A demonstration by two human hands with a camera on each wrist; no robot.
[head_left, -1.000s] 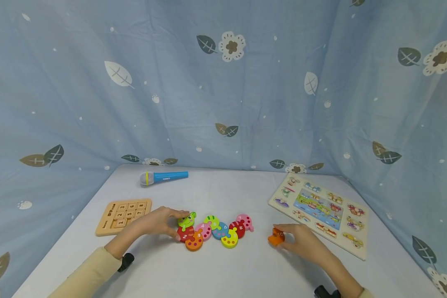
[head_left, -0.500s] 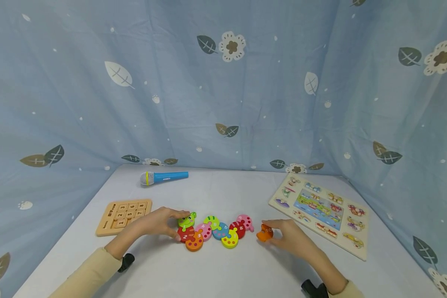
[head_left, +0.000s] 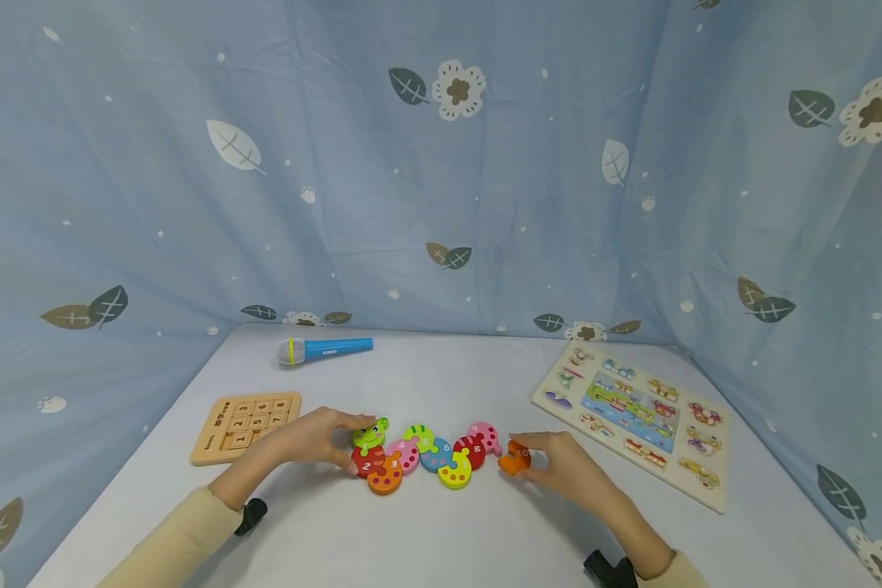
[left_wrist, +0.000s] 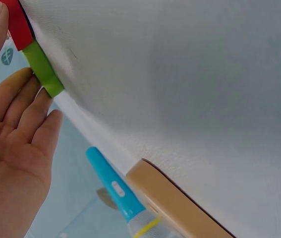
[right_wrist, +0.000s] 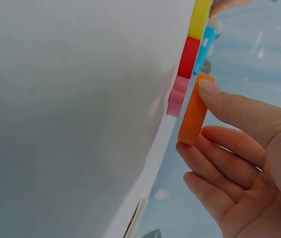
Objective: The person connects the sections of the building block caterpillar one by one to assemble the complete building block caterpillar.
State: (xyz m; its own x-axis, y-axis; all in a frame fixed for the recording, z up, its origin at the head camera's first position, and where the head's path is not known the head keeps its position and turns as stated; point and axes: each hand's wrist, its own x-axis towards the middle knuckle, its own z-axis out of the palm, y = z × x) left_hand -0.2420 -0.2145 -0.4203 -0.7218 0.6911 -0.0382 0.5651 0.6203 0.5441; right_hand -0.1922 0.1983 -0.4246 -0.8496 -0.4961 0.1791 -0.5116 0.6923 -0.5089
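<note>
A caterpillar number puzzle (head_left: pixel 436 454) of joined coloured pieces lies on the white table, its green smiling head (head_left: pixel 369 436) at the left and a pink piece (head_left: pixel 485 437) at the right. My left hand (head_left: pixel 313 437) holds the head end, thumb against the red piece (left_wrist: pixel 19 24) and fingers on the green head's edge. With my right hand (head_left: pixel 569 469) I pinch an orange puzzle piece (right_wrist: pixel 196 111) marked 10 between thumb and fingers. In the right wrist view it is off the table, apart from the pink piece; the underside is hidden.
A wooden number board (head_left: pixel 246 426) lies at left, near my left forearm. Behind it is a blue toy microphone (head_left: pixel 334 348). A picture puzzle board (head_left: pixel 635 420) lies at right, beyond my right hand. A blue patterned curtain (head_left: pixel 441 204) stands around the table (head_left: pixel 412 539).
My right hand has moved left with the orange piece, bringing it close to the pink end of the caterpillar. The left hand and the joined pieces have stayed in place.
</note>
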